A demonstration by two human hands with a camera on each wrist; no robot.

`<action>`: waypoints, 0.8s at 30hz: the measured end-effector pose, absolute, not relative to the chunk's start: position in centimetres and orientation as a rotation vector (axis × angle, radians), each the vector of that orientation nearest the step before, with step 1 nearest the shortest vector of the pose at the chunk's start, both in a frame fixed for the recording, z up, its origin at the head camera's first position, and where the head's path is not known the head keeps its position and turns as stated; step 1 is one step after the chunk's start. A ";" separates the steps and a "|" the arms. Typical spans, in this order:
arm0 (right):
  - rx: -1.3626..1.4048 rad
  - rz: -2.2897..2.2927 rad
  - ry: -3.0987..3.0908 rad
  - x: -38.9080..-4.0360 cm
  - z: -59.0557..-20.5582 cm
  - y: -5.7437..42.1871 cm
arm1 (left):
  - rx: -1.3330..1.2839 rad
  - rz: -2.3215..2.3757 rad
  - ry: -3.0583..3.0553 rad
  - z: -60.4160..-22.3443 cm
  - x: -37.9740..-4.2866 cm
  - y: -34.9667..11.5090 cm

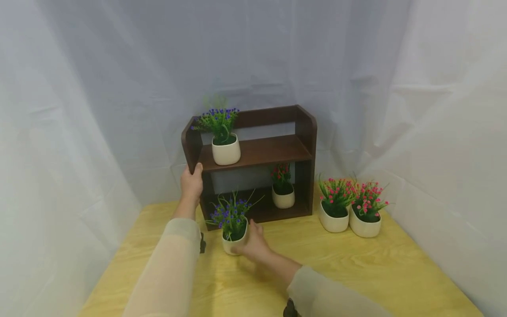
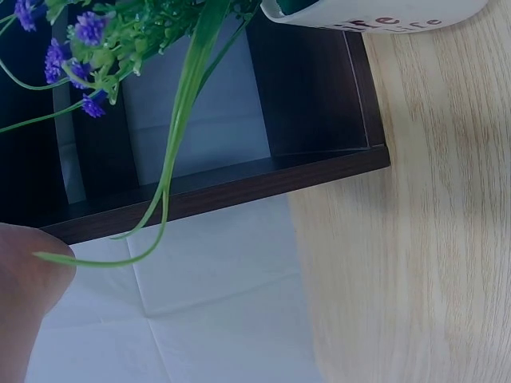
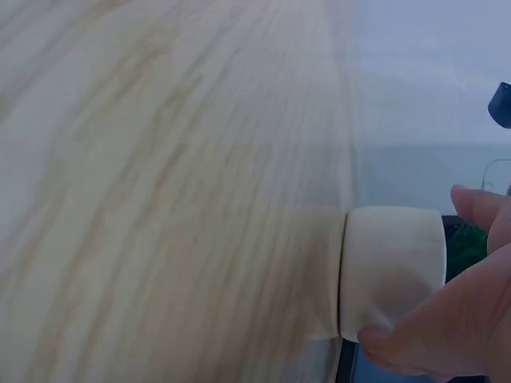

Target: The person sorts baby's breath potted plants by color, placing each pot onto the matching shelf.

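Note:
My left hand (image 1: pixel 192 185) grips the left side panel of a dark brown two-tier wooden shelf (image 1: pixel 277 152), thumb at its front edge. In the left wrist view only part of that hand (image 2: pixel 32 275) shows beside the shelf frame (image 2: pixel 231 187). Low in front of the shelf, my right hand (image 1: pixel 255 244) holds a white pot of purple flowers (image 1: pixel 234 240) by its right side. The right wrist view shows its thumb and a finger around the white pot (image 3: pixel 391 267). Another pot of purple flowers (image 1: pixel 226 152) stands on the upper tier, at the left.
A white pot with red flowers (image 1: pixel 283 197) stands on the lower tier, toward the right. Right of the shelf, two pots with pink flowers (image 1: pixel 334 220) sit side by side on the wooden table (image 1: pixel 356 273). White sheeting (image 1: pixel 253 53) hangs behind and along both sides.

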State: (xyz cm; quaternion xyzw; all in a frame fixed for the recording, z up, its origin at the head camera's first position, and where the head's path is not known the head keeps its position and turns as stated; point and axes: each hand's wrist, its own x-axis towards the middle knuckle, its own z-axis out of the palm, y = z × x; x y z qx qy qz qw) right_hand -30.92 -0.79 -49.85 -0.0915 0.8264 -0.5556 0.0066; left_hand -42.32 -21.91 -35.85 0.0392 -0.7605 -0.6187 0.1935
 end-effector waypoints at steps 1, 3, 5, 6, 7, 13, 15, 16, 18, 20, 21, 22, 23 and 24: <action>-0.279 -1.741 2.598 -30.9 -49.9 -1.0 | 0.112 -1.736 -2.136 -35.8 -42.3 -21.9; -0.252 -1.742 2.621 -30.8 -50.0 -1.5 | 0.112 -1.739 -2.137 -35.8 -42.4 -21.9; -0.234 -1.750 2.650 -30.8 -50.0 -1.9 | 0.115 -1.740 -2.141 -35.7 -42.3 -21.9; -0.223 -1.750 2.667 -30.8 -50.0 -2.1 | 0.116 -1.739 -2.142 -35.7 -42.3 -21.9; -0.219 -1.744 2.687 -30.8 -50.0 -2.2 | 0.116 -1.738 -2.143 -35.7 -42.3 -21.9; -0.181 -1.711 2.758 -31.0 -50.4 -2.8 | 0.112 -1.730 -2.135 -35.7 -42.1 -21.8; -0.174 -1.704 2.768 -31.2 -50.4 -2.9 | 0.113 -1.731 -2.134 -35.7 -42.1 -21.9; -0.167 -1.702 2.765 -31.3 -50.5 -3.0 | 0.115 -1.729 -2.137 -35.7 -42.1 -21.9; -0.153 -1.699 2.760 -31.5 -50.7 -3.1 | 0.120 -1.723 -2.144 -35.7 -42.1 -21.9; -0.149 -1.703 2.756 -31.8 -50.8 -3.2 | 0.118 -1.722 -2.144 -35.7 -42.1 -21.9; -0.149 -1.706 2.752 -31.9 -50.8 -3.2 | 0.118 -1.719 -2.142 -35.7 -42.1 -21.9; -0.149 -1.706 2.748 -31.9 -50.9 -3.2 | 0.119 -1.716 -2.140 -35.7 -42.2 -21.8; -0.153 -1.708 2.745 -31.9 -51.0 -3.1 | 0.120 -1.716 -2.138 -35.7 -42.2 -21.8; -0.155 -1.712 2.740 -32.0 -51.0 -3.0 | 0.121 -1.717 -2.135 -35.7 -42.2 -21.7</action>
